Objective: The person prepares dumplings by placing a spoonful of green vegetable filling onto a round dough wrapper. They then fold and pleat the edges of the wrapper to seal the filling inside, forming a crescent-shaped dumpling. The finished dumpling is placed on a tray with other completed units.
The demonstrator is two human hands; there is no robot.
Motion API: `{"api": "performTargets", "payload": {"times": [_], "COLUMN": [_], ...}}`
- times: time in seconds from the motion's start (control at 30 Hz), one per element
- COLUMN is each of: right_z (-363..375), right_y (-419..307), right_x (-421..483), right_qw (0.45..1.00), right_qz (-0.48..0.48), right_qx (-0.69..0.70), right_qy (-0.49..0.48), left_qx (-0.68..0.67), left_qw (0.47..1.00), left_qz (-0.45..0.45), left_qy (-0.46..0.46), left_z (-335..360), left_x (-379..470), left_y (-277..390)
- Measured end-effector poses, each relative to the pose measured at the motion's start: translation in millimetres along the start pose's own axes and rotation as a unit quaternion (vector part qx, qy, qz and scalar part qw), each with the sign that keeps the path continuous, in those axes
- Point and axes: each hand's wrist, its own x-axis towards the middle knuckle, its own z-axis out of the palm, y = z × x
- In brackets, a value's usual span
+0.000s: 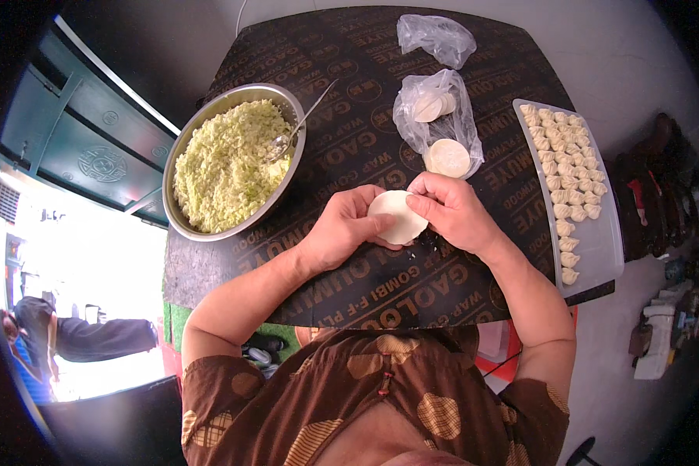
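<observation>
Between my two hands is a round, pale dough wrapper point(405, 216), flat and with no filling on it. My left hand point(348, 226) holds it from the left, thumb on top and fingers beneath. At its upper right edge, my right hand point(449, 211) pinches the rim between thumb and fingers. Just beyond my right hand, a stack of wrappers point(448, 158) lies at the mouth of a clear plastic bag point(410, 129). More wrappers point(434, 107) show inside that bag. On the left, a large metal bowl point(295, 192) holds chopped pale-green filling point(227, 166) with a metal spoon point(279, 145) resting in it.
A translucent tray point(603, 244) at the right edge carries rows of pleated dumplings point(568, 166). Another crumpled plastic bag point(437, 39) lies at the far side of the dark printed plywood table point(338, 297). Beyond a bright doorway at left, a person point(93, 335) is bending over.
</observation>
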Motion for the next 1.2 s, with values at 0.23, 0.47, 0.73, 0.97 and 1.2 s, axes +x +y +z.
{"api": "performTargets", "payload": {"times": [0.23, 0.47, 0.73, 0.97, 1.2], "right_z": [2.2, 3.9, 5.1, 1.2, 2.3], "right_y": [0.2, 1.0, 0.1, -0.2, -1.1], "right_x": [0.2, -0.3, -0.6, 0.0, -0.2], "right_qw": [1.000, 1.000, 0.999, 0.999, 0.996], "right_qz": [0.002, -0.013, 0.001, 0.024, -0.024], "right_qx": [0.004, 0.004, 0.039, 0.020, -0.051], "right_qy": [-0.011, 0.022, 0.008, 0.015, 0.067], "left_qx": [-0.002, -0.007, 0.010, -0.059, -0.005], "left_qw": [1.000, 0.999, 0.999, 0.996, 0.998], "left_qz": [0.005, -0.025, -0.025, 0.059, 0.053], "left_qy": [-0.026, -0.043, -0.020, 0.035, 0.044], "left_z": [7.0, 11.3, 4.8, 1.6, -4.2], "left_x": [1.8, 1.0, 1.1, 3.0, 1.6], "left_y": [3.4, 6.8, 2.6, -4.2, -8.8]}}
